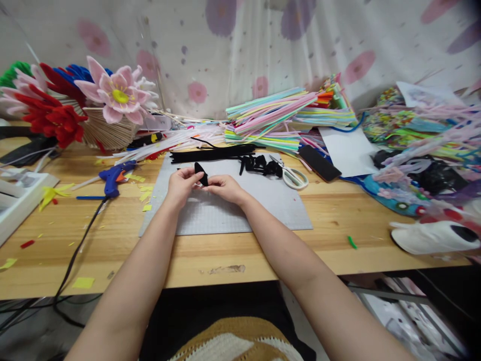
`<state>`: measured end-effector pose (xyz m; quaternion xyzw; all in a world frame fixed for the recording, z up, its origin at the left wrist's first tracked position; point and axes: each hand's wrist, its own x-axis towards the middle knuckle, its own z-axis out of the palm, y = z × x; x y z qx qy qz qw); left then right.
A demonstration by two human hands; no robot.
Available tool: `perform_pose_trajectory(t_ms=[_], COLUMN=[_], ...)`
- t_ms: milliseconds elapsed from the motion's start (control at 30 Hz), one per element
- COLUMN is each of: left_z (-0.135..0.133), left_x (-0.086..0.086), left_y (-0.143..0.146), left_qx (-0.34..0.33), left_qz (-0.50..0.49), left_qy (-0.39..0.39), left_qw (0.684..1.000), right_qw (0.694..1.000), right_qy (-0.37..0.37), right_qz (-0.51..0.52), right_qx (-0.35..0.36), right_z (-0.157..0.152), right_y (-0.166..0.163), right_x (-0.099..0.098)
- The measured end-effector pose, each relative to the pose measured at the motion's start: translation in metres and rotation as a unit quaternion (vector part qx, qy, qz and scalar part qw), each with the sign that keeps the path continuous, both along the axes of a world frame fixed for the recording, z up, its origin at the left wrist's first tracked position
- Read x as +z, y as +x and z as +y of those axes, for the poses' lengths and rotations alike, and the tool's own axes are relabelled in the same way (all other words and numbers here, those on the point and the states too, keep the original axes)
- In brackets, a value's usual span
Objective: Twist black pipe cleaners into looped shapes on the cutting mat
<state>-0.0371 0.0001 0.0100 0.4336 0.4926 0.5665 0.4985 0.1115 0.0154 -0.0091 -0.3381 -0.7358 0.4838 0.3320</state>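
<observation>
Both my hands meet over a grey cutting mat [263, 210] on the wooden table. My left hand [180, 184] and my right hand [224, 187] pinch a small black folded pipe-cleaner piece [202, 174] between their fingertips. Behind them lie a bundle of straight black pipe cleaners [212, 153] and several finished black bent pieces [261, 164]. White-handled scissors [293, 175] lie just right of those pieces.
A blue glue gun [114, 178] with a black cord lies left of the mat. Pipe-cleaner flowers [116, 95] stand at back left. Stacks of pastel pipe cleaners [278, 118] fill the back, a black phone [319, 163] and craft clutter the right. A white tray [18, 200] sits at left.
</observation>
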Motion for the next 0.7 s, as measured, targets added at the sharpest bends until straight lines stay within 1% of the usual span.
perform_pose_trajectory(t_ms=[100, 167, 233, 333, 400, 467, 533, 600, 700], left_z=[0.0007, 0.0009, 0.0007, 0.0001, 0.0, 0.0005, 0.0015, 0.0029, 0.005], left_x=[-0.0036, -0.0048, -0.0049, -0.0043, -0.0044, -0.0052, -0.0063, -0.0073, -0.0084], left_y=[0.002, 0.0036, 0.0046, 0.0044, 0.0035, 0.0029, 0.0031, 0.0043, 0.0069], left_qx=[0.048, 0.069, 0.061, 0.002, -0.023, -0.021, -0.012, -0.003, 0.006], left_qz=[0.098, 0.121, 0.095, 0.028, 0.014, 0.029, 0.049, 0.056, 0.047], left_qy=[0.016, 0.017, 0.005, -0.017, -0.016, -0.007, 0.0, -0.005, -0.04], left_qw=[0.994, 0.99, 0.994, 0.999, 1.0, 0.999, 0.999, 0.998, 0.998], right_qw=[0.999, 0.999, 0.998, 0.999, 0.999, 1.0, 0.999, 0.997, 0.994], right_qy=[0.025, 0.036, 0.041, 0.031, 0.023, 0.027, 0.048, 0.073, 0.099], right_qz=[-0.028, -0.033, -0.028, -0.017, -0.013, -0.013, -0.015, -0.017, -0.017], right_qx=[-0.01, -0.02, -0.028, -0.032, -0.019, -0.002, 0.001, -0.016, -0.047], right_z=[-0.0017, -0.0012, 0.0002, 0.0021, 0.0021, 0.001, -0.0009, -0.0029, -0.005], right_y=[-0.0026, -0.0029, -0.0023, -0.0012, -0.001, -0.0016, -0.0027, -0.004, -0.0057], right_x=[-0.0027, -0.005, -0.0067, -0.0069, -0.0056, -0.0037, -0.0016, 0.0001, 0.0013])
